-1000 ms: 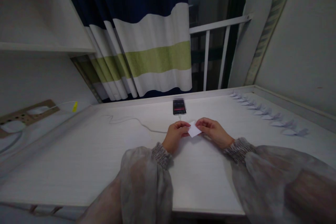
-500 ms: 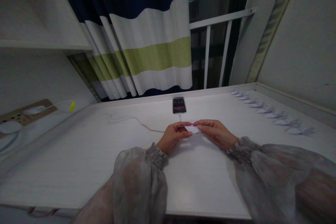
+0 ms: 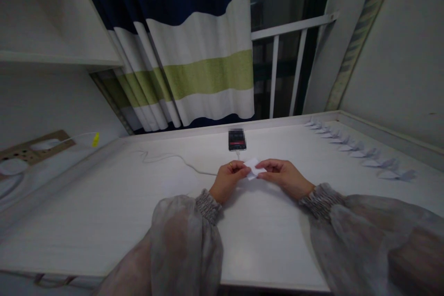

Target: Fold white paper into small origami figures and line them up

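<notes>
A small white folded paper [image 3: 252, 167] is held between both hands just above the white table [image 3: 104, 194]. My left hand [image 3: 229, 178] pinches its left side with thumb and fingers closed; a ring shows on one finger. Closed the same way, my right hand [image 3: 282, 175] pinches the right side. Both wrists wear sheer grey sleeves with gathered cuffs. A dark phone [image 3: 237, 140] lies flat on the table just beyond the hands.
A white cable [image 3: 173, 159] runs from the phone leftward to a socket strip [image 3: 31, 150]. Several folded white paper shapes [image 3: 357, 151] line the table's right side. A striped curtain [image 3: 201, 55] and white railing [image 3: 291, 55] stand behind; walls close both sides.
The paper was tilted up, then lay flat and edge-on between the fingers, and now shows its face again. Both hands stay in about the same place.
</notes>
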Motion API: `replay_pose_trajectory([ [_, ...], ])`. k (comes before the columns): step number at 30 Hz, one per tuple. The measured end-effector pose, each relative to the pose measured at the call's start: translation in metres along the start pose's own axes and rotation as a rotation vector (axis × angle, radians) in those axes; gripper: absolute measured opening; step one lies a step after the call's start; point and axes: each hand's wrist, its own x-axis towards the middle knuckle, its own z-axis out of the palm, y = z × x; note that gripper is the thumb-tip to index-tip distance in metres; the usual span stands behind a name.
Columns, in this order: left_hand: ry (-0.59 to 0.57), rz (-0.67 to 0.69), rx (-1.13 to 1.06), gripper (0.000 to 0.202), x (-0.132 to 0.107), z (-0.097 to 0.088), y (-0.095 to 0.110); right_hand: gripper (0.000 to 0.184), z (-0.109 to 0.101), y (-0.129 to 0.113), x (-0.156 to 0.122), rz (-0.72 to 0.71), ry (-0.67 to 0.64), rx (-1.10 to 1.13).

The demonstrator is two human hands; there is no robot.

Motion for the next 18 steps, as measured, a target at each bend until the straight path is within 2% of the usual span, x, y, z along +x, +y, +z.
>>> replay_pose_trajectory([
  [5, 0.065, -0.023, 0.032, 0.025, 0.0015, -0.0006, -0.0024, 0.031, 0.0023, -0.0034, -0.0023, 0.023, 0.000, -0.096],
  [10, 0.110, -0.049, 0.016, 0.027, 0.0027, 0.0007, -0.0054, 0.031, 0.0027, -0.0011, -0.0032, -0.080, 0.024, -0.224],
  [15, 0.090, -0.033, 0.054, 0.026, 0.0005, 0.0020, -0.0035, 0.027, 0.0013, 0.0004, -0.0030, -0.080, 0.054, -0.255],
  [18, 0.020, -0.024, 0.134, 0.024, 0.0003, 0.0004, -0.0016, 0.023, 0.0006, -0.0014, -0.0038, -0.053, 0.022, -0.254],
])
